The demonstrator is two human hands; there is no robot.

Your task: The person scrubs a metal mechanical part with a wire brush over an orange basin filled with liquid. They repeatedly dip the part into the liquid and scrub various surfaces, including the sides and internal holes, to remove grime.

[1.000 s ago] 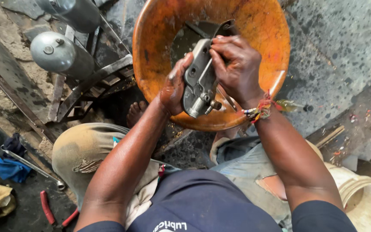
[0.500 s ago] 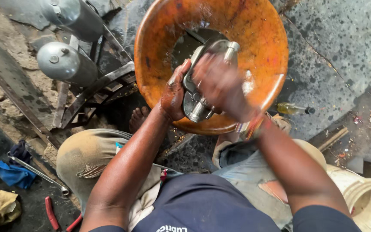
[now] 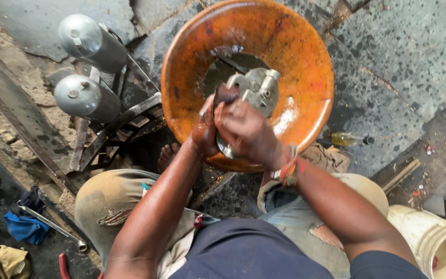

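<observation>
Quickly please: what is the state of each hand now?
Left hand: closed on the metal part.
Right hand: closed on the same part, over the orange basin.

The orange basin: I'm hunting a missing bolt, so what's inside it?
Inside the orange basin sits dark liquid and a grey metal part, gripped by both hands; anything beneath them is hidden.

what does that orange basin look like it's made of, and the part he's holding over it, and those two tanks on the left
Orange basin: probably plastic, glossy and stained dark, judging by the wet sheen and even colour. Part in both hands: cast metal, likely aluminium or steel, dull grey with bolt heads. Two tanks: sheet metal, smooth silvery grey with soft highlights.
</observation>
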